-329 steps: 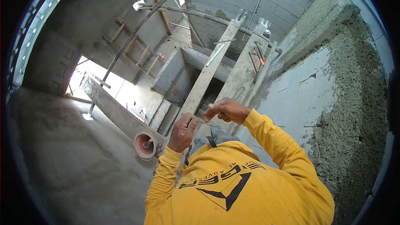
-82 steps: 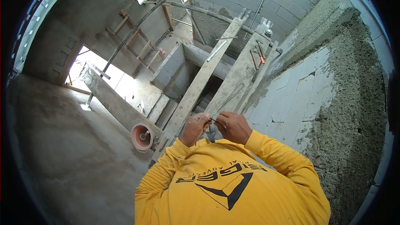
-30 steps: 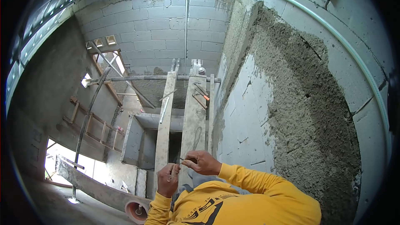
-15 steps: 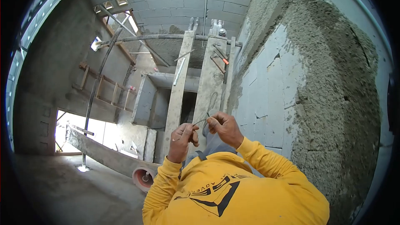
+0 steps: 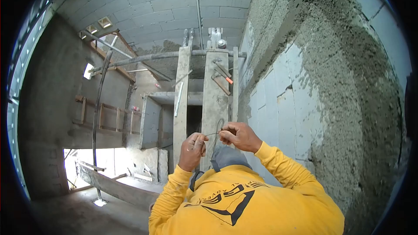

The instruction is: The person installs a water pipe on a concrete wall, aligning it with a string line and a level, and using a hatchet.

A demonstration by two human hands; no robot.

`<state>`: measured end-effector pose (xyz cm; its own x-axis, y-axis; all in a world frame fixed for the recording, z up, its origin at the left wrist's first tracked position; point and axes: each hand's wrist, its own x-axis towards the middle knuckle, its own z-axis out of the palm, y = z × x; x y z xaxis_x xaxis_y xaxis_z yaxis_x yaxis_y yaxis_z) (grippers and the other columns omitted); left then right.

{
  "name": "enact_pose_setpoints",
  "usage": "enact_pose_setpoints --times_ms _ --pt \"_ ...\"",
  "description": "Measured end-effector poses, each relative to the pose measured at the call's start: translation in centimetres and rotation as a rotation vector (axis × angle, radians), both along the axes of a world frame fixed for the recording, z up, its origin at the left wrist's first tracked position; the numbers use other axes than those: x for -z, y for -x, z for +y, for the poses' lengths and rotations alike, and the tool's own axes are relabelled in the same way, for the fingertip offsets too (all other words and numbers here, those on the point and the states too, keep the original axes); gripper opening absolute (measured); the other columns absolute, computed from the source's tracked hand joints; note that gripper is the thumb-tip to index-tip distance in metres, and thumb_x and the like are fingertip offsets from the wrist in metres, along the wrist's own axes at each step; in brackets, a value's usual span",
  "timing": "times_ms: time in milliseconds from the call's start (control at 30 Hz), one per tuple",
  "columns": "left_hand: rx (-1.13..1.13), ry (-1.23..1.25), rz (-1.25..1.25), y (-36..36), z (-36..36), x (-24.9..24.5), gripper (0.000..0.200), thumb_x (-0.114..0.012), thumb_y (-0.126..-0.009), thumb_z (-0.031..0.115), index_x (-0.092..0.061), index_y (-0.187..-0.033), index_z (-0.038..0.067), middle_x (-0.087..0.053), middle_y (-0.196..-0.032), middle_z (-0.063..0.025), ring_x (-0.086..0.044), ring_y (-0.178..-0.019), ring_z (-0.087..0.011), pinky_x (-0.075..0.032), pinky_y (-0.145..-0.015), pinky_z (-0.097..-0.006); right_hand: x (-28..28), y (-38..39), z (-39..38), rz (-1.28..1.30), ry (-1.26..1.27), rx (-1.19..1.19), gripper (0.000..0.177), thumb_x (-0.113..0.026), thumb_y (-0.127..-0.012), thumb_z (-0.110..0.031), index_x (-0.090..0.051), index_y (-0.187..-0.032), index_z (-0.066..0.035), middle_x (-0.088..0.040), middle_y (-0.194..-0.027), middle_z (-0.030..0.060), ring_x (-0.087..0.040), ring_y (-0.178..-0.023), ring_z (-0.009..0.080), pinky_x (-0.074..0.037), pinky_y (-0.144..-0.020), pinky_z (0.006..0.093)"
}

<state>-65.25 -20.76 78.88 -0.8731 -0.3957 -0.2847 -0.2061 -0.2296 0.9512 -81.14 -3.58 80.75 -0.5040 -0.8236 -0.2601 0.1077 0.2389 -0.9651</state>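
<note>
Bare block walls closed in the shaft, and the wall (image 5: pixel 348 82) along the right of the frame carried a rough coat of wet render over pale blocks. In the head view two grey scaffold planks ran up the centre of the picture toward a horizontal pipe (image 5: pixel 174 56) in the upper middle. The right plank (image 5: pixel 215 100) bore an orange-handled tool (image 5: pixel 224 76) near its far end, and the left plank (image 5: pixel 180 100) stood just beside it with a dark gap between them. Below the planks, at lower centre, the person in the yellow shirt (image 5: pixel 244 204) held both hands raised close together in front of the chest. The left hand (image 5: pixel 193 146) was curled closed, thumb and fingers pinching one end of a thin dark wire (image 5: pixel 212 134). The right hand (image 5: pixel 237 135), a little higher and to the right, was pinched shut on the other end. The wire's long axis lay nearly level across the frame, left to right, spanning the short gap between the two hands, so neither hand was nearer to it than the other. A curved coil (image 5: pixel 219 124) showed against the right plank just behind the hands. I could not tell whether it joined the held piece.
</note>
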Motion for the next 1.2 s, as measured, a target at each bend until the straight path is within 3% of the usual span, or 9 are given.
enact_pose_setpoints --times_ms 100,267,300,367,467,600,733,1000,1200 --pt "-0.090 0.295 0.084 3.9 0.6 -0.8 0.028 -0.057 -0.107 0.024 -0.065 -0.095 0.000 -0.052 -0.064 0.0007 -0.047 -0.055 -0.0049 -0.041 -0.051 -0.0248 -1.2 2.7 -1.0 -0.027 -0.040 0.095 0.019 -0.062 -0.102 -0.014 -0.063 -0.094 0.003 -0.068 -0.079 0.0062 -0.066 -0.068 0.0119 -0.055 -0.061 0.0276" --pt "-0.116 0.770 0.204 8.7 -0.2 -0.5 0.010 -0.058 -0.098 0.006 -0.067 -0.095 0.002 -0.067 -0.088 -0.0170 -0.066 -0.074 -0.0382 -0.052 -0.062 -0.0401 -2.4 5.6 -1.5 -0.152 -0.026 0.206 0.023 -0.061 -0.102 -0.016 -0.062 -0.091 0.004 -0.069 -0.079 0.0088 -0.066 -0.064 0.0129 -0.055 -0.057 0.0275" --pt "-0.148 0.873 0.289 10.1 -0.3 -0.9 0.011 -0.058 -0.099 0.007 -0.067 -0.094 0.002 -0.067 -0.084 -0.0167 -0.066 -0.073 -0.0374 -0.052 -0.062 -0.0394 -2.6 6.2 -1.5 -0.191 -0.019 0.228 0.023 -0.061 -0.103 -0.017 -0.062 -0.091 0.004 -0.069 -0.080 0.0092 -0.067 -0.065 0.0130 -0.056 -0.058 0.0274" --pt "-0.146 0.955 0.370 12.2 -0.8 0.0 0.023 -0.055 -0.106 0.018 -0.066 -0.095 0.001 -0.064 -0.076 -0.0068 -0.061 -0.063 -0.0108 -0.048 -0.057 -0.0290 -2.5 7.8 -1.4 -0.205 0.003 0.292 0.024 -0.061 -0.103 -0.018 -0.062 -0.093 0.004 -0.069 -0.080 0.0092 -0.067 -0.066 0.0130 -0.056 -0.058 0.0276" --pt "-0.008 0.442 0.125 15.2 -1.4 -0.1 0.020 -0.057 -0.103 0.015 -0.068 -0.096 0.000 -0.066 -0.075 -0.0113 -0.067 -0.066 -0.0219 -0.051 -0.060 -0.0335 -1.7 10.5 -1.5 -0.204 0.011 0.346 0.023 -0.062 -0.103 -0.018 -0.063 -0.096 0.004 -0.069 -0.081 0.0092 -0.067 -0.067 0.0130 -0.057 -0.061 0.0278" --pt "0.342 0.144 0.070 19.1 -4.7 0.7 0.029 -0.054 -0.108 0.025 -0.068 -0.105 -0.001 -0.067 -0.081 -0.0043 -0.062 -0.072 -0.0100 -0.051 -0.068 -0.0262 -1.4 15.2 -1.6 -0.098 -0.062 0.321 0.023 -0.062 -0.103 -0.018 -0.064 -0.098 0.004 -0.070 -0.083 0.0075 -0.066 -0.069 0.0111 -0.056 -0.063 0.0263" --pt "0.437 0.125 0.032 24.0 -7.2 3.6 0.027 -0.054 -0.108 0.022 -0.068 -0.106 -0.002 -0.070 -0.085 -0.0053 -0.065 -0.078 -0.0114 -0.053 -0.076 -0.0275 0.4 20.8 -2.9 -0.072 -0.164 0.251 0.024 -0.064 -0.102 -0.021 -0.067 -0.100 0.003 -0.071 -0.083 0.0068 -0.066 -0.070 0.0111 -0.055 -0.066 0.0279" --pt "0.206 0.263 -0.096 35.6 -16.4 12.9 0.024 -0.060 -0.102 0.018 -0.072 -0.108 -0.002 -0.076 -0.094 -0.0126 -0.072 -0.083 -0.0194 -0.055 -0.077 -0.0309 10.2 36.9 -4.3 0.209 -0.471 0.357 0.024 -0.069 -0.096 -0.022 -0.070 -0.104 0.000 -0.074 -0.087 0.0115 -0.071 -0.067 0.0176 -0.056 -0.067 0.0334" --pt "0.148 0.365 -0.235 40.6 -21.5 21.2 0.025 -0.065 -0.099 0.020 -0.073 -0.111 0.000 -0.076 -0.097 -0.0156 -0.073 -0.091 -0.0280 -0.054 -0.084 -0.0334 16.7 46.4 -6.3 -0.007 -0.652 0.439 0.018 -0.065 -0.099 -0.016 -0.068 -0.103 0.001 -0.071 -0.088 0.0069 -0.068 -0.067 0.0145 -0.055 -0.062 0.0304"
